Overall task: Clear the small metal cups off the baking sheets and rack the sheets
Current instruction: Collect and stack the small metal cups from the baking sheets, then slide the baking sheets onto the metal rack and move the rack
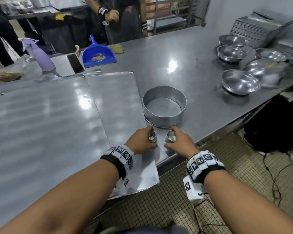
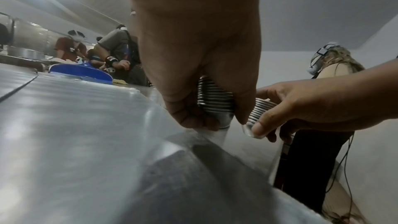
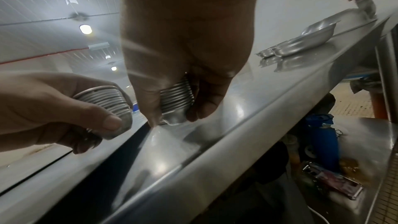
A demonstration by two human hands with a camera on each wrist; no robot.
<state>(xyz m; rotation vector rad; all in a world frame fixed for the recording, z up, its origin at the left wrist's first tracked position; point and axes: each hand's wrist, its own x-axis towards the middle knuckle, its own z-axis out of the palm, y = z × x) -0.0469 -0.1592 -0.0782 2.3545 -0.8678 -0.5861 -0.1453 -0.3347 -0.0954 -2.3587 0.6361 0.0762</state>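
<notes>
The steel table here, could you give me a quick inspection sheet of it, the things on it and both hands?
Surface: steel table, shiny.
Job's things: two baking sheets side by side; left stack of cups; right stack of cups.
Clutter: round cake tin, metal bowls, blue dustpan, purple spray bottle.
Hands: left hand grips the left stack; right hand grips the right stack.
Cables: black wires over the tiled floor.
Surroundings: other people beyond the table; stacked trays far right.

Two baking sheets (image 1: 41, 115) side by side on table (image 1: 184, 53), round pan (image 1: 164, 107) right, bowls (image 1: 240, 83) far right
</notes>
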